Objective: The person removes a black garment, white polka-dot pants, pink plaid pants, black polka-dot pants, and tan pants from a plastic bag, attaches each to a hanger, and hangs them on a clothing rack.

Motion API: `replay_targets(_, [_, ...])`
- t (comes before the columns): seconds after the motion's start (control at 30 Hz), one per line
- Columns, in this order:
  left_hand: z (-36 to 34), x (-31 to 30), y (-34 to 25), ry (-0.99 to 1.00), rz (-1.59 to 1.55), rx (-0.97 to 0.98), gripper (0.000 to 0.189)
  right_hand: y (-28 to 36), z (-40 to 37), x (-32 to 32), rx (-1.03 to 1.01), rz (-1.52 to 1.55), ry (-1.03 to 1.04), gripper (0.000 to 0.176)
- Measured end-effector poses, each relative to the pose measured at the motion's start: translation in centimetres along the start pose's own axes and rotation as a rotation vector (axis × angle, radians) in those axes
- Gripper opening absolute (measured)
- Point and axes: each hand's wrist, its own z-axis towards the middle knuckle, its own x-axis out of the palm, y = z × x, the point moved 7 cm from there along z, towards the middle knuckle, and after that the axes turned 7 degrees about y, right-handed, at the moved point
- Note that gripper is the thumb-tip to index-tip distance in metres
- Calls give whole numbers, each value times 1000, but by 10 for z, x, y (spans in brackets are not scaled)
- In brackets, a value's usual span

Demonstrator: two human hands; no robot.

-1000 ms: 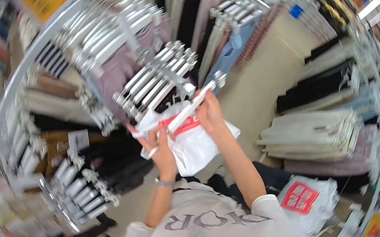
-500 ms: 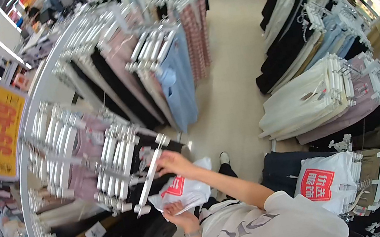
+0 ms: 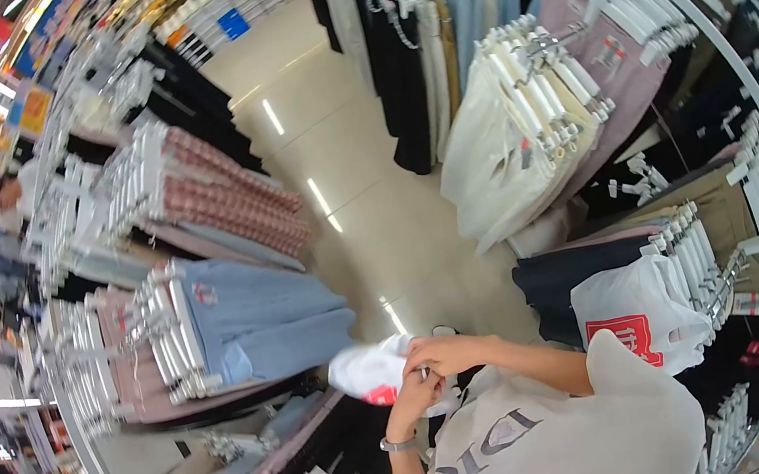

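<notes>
A white plastic bag with a red print (image 3: 362,370), blurred by motion, hangs at my hands in front of my body. My left hand (image 3: 415,397), with a band on its wrist, is closed on the bag's gathered top. Against it, my right hand (image 3: 449,354) is also closed at the top of the bag. Light blue jeans (image 3: 257,319) hang on the rack just beyond the bag, not touched by either hand.
Racks of trousers line both sides of a tiled aisle (image 3: 329,180). Cream trousers (image 3: 486,152) hang at the right. Another white bag with a red label (image 3: 640,318) hangs on the right rack. Pink checked garments (image 3: 230,192) hang at the left.
The view has turned to the right. My right hand has left the white hanger on the left rack and joined my left hand at the bag, now away from that rack.
</notes>
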Motion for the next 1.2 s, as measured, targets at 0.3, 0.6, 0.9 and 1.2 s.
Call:
replay_targets(0.3, [44, -17, -207, -83, 776, 474, 26, 41, -61, -134, 137, -362, -705, 16])
replay_targets(0.6, [101, 39, -376, -36, 1216, 1145, 12, 49, -99, -237, 512, -40, -1478, 19])
replay_targets(0.9, [190, 109, -506, 252, 845, 1390, 13, 65, -140, -374, 228, -342, -1877, 26])
replay_targets(1.2, [233, 132, -533, 394, 745, 1437, 15, 48, -163, -418, 163, -316, -2022, 29])
